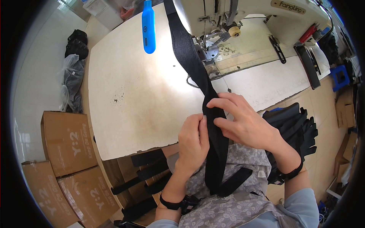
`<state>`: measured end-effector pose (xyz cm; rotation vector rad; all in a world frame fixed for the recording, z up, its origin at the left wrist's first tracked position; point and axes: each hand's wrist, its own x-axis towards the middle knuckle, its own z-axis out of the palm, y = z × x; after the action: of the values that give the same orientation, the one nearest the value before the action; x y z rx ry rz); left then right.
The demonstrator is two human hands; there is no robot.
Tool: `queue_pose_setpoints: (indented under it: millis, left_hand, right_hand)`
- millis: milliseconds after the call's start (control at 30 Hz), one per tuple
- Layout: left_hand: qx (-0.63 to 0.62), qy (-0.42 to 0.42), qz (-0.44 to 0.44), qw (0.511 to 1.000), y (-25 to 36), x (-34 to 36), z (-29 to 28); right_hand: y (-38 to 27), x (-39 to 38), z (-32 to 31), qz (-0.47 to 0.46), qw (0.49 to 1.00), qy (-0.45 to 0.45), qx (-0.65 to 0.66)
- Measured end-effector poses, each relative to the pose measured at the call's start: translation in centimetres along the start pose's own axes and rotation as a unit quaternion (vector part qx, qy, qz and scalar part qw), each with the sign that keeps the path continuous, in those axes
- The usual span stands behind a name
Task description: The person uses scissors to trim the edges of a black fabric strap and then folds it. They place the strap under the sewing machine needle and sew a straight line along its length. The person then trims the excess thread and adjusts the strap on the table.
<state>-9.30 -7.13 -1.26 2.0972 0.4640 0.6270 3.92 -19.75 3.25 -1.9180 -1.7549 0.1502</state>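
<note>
A long black fabric strip (185,47) runs from the far edge of the white table past the sewing machine's presser foot (210,47). It twists near the table's front edge and hangs down over my lap, where its end folds to the right. My left hand (193,138) pinches the strip's left edge between thumb and fingers. From the other side, my right hand (243,121) grips the strip with curled fingers, slightly farther up. Part of the fabric under the fingertips is hidden. The sewing machine (247,11) stands beyond my hands, to the right.
Thread snips (278,49) and a dark tray (307,66) lie right on the table (129,87). More black strips hang at my right (294,129) and lie in a box below left. Cardboard boxes (70,144) stand left; a blue stool (339,78) is far right.
</note>
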Motion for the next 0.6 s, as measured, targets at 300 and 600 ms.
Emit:
queue_pose_setpoints:
  millis: [300, 600]
  left_hand:
    - [-0.009, -0.023, -0.009, 1.000, 0.1, 0.3, -0.4]
    - [-0.003, -0.007, -0.012, 1.000, -0.1, 0.1, -0.1]
  right_hand:
    - [-0.1, -0.4, 1.8, 0.087, 0.991, 0.082, 0.059]
    - [-1.7, -0.2, 1.7, 0.029, 0.991, 0.091, -0.093]
